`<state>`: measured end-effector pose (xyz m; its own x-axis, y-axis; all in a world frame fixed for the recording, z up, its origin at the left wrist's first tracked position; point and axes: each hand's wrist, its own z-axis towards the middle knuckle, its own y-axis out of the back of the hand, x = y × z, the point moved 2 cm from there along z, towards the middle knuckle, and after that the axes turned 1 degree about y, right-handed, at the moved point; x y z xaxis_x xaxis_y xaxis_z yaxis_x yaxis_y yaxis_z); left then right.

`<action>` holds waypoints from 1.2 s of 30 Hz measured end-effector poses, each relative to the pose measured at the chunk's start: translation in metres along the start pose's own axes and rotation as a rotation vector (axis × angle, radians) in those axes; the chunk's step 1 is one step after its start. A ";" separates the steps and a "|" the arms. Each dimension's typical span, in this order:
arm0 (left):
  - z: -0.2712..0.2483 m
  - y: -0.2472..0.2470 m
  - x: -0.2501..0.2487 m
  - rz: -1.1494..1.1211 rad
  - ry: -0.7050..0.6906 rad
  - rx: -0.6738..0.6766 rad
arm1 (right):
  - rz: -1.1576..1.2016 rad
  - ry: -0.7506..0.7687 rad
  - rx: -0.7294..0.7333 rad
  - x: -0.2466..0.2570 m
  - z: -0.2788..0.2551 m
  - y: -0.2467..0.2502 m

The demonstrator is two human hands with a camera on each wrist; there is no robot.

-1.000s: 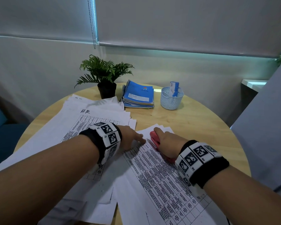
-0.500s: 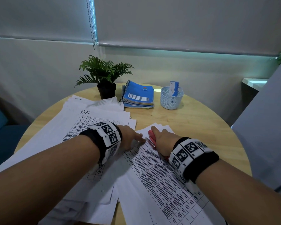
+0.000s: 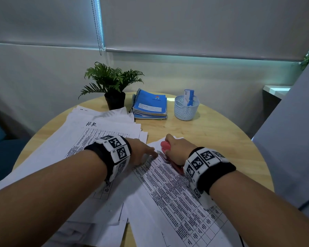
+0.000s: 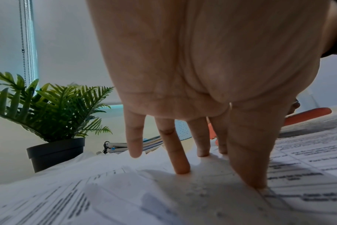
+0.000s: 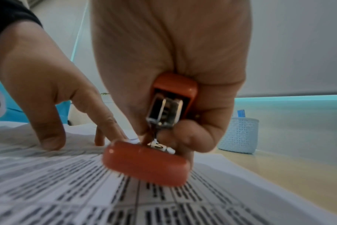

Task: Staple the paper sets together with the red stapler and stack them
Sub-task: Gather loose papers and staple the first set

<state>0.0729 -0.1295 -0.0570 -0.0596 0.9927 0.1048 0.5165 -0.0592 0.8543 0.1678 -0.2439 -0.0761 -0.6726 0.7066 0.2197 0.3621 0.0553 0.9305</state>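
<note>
Red plastic shows under the right hand (image 3: 177, 150): the stapler (image 3: 165, 146) sits at the far corner of the paper set (image 3: 177, 198) lying nearest the person on the round wooden table (image 3: 221, 139). That hand's fingers and thumb are curled round the stapler's top arm, and in the right wrist view the stapler (image 5: 150, 162) has its base resting on the printed sheet while the metal magazine shows under the lifted top. The left hand (image 3: 141, 150) lies just beside it, fingers straight and spread, tips pressing the paper flat; in the left wrist view the fingertips (image 4: 181, 169) touch the sheet and hold nothing. To the left of the set, a wider, looser pile of papers (image 3: 100, 129) spreads over the table, its top page marked "H.R" by hand. At the far side of the table stand a small potted fern (image 3: 112, 86), a stack of blue spiral notebooks (image 3: 150, 106) and a pale mesh basket (image 3: 185, 108) with a small box standing in it.
</note>
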 end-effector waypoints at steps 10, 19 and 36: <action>0.001 -0.001 0.001 0.026 -0.006 -0.021 | 0.014 -0.045 0.072 0.004 -0.007 0.011; 0.006 0.000 -0.002 -0.065 -0.001 -0.106 | -0.154 -0.075 0.106 -0.030 -0.010 0.015; 0.014 0.015 0.001 -0.158 0.328 -0.087 | -0.095 -0.236 -0.283 -0.068 -0.012 0.045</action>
<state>0.0929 -0.1282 -0.0513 -0.4105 0.9048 0.1132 0.4051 0.0697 0.9116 0.2220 -0.2980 -0.0457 -0.5157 0.8525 0.0853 0.0905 -0.0448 0.9949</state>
